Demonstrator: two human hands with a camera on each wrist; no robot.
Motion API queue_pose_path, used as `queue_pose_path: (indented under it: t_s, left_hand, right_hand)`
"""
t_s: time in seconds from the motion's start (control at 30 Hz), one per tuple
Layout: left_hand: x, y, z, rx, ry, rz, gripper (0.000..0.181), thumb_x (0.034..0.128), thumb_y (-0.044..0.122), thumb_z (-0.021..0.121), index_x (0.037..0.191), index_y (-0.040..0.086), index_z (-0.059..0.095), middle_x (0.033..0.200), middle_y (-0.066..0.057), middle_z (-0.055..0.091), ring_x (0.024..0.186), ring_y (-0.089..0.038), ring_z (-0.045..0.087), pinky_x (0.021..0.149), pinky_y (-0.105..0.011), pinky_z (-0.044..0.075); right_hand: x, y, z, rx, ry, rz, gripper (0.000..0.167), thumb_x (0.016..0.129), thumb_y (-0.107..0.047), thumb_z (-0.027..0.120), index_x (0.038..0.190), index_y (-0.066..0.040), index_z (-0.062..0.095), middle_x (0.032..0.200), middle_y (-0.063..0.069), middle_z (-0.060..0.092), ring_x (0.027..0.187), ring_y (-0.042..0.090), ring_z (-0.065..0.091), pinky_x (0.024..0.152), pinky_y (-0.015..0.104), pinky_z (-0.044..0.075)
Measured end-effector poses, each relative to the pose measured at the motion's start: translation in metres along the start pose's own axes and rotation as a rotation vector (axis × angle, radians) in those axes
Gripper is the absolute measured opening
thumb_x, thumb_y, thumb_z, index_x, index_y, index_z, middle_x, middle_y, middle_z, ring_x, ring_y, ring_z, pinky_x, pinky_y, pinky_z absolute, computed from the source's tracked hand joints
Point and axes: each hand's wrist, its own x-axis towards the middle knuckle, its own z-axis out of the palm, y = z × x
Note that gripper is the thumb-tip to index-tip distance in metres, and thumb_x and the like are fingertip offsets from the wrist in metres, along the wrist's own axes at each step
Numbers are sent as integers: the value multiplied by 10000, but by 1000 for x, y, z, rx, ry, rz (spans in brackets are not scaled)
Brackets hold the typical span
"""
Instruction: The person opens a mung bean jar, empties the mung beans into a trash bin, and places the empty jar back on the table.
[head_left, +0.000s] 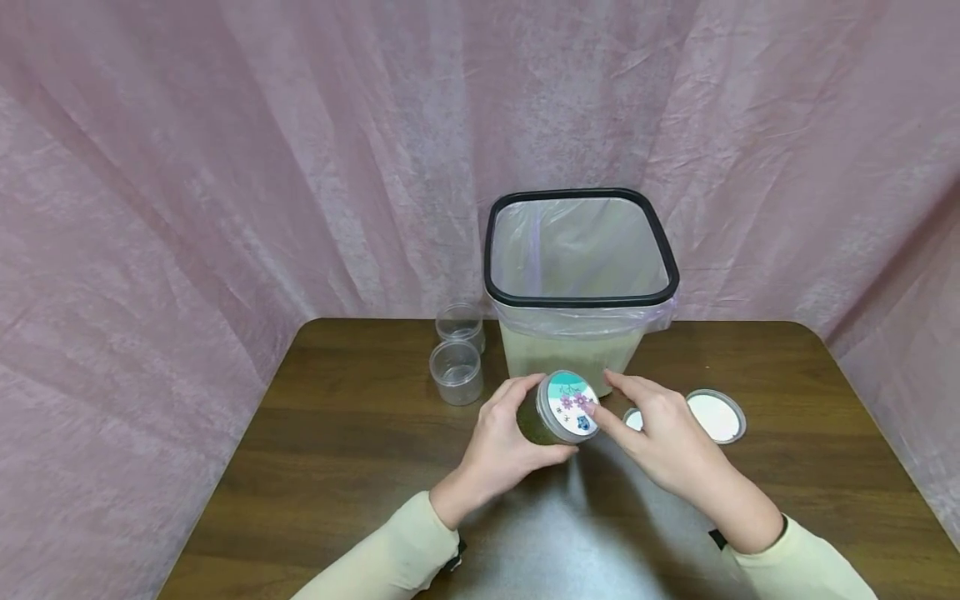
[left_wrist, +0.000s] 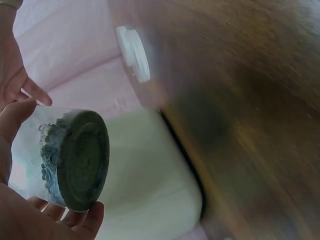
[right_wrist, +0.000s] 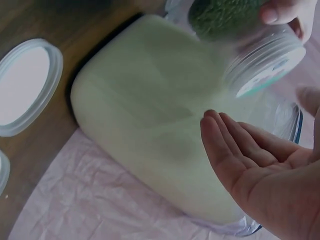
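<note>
left hand [head_left: 504,432]: fingers curled round tilted clear jar [head_left: 531,425] | right hand [head_left: 663,433]: fingers extended, thumb apart, near floral-print lid [head_left: 566,400]

No word, brand or number can be read for sure. The one printed label [head_left: 566,390] is on the lid [head_left: 546,419] of the jar [head_left: 531,427]. It is teal along its far edge and white below, with pink flowers [head_left: 573,402] in the middle, a small blue figure [head_left: 583,422] at the near right, and tiny dark marks [head_left: 563,416], perhaps characters, at the near left, too small to make out. The right wrist view shows the label steeply slanted and blurred.
</note>
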Motion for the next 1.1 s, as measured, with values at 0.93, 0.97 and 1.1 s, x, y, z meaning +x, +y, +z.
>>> queue_pose_path:
  t_s: [0.93,0.97,1.1]
  left_hand:
    - [4,8,1,243,-117,124,999,623,544,794,1435,177,343,1407,32,445,1258,-118,473,1006,-314,453]
    - [4,8,1,245,-115,129,1000,623,536,799,1435,171,343,1404,28,448,1255,-119,476,1006,-314,453]
    - [3,7,1,255,-103,148,995,620,514,809,1430,160,351,1388,20,462,1241,-118,488,998,-309,460]
  right_hand:
    - [7,-4,7,69,-7,163,764,637,-688,694,1132,-109,638,913,14,700,758,96,668,595,227,536]
    - [8,-3,6,70,-3,176,771,640,-692,689,1135,-103,639,905,19,705,755,96,670,597,230,540]
    - [8,-3,4,67,2,206,756,637,-705,679,1108,-115,652,829,-8,712,724,68,663,591,236,534]
